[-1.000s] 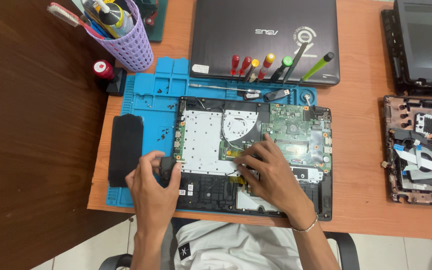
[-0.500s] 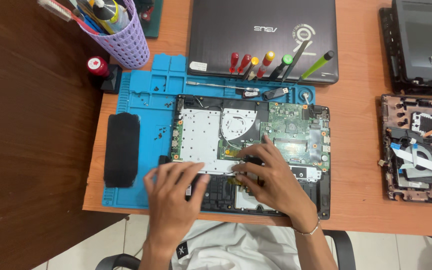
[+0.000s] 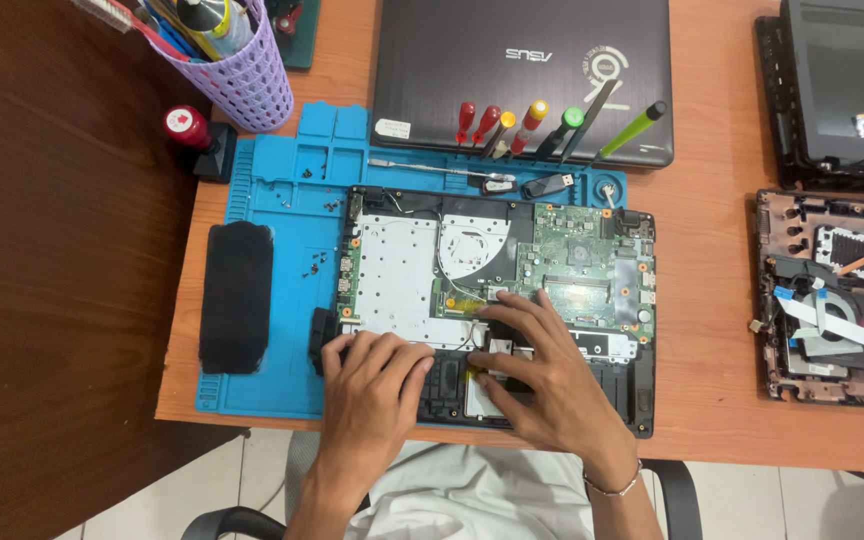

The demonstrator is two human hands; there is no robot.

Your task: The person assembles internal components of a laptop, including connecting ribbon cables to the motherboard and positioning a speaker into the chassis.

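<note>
Bright, even overhead light fills the head view, so shadows are soft and short, pooling just under the left hand (image 3: 372, 395) and right hand (image 3: 542, 380). A mild sheen sits on the closed laptop lid (image 3: 522, 70) and the dark wooden surface (image 3: 62, 250). Focus is sharp across the frame, with slight wide-angle bending toward the edges.
</note>
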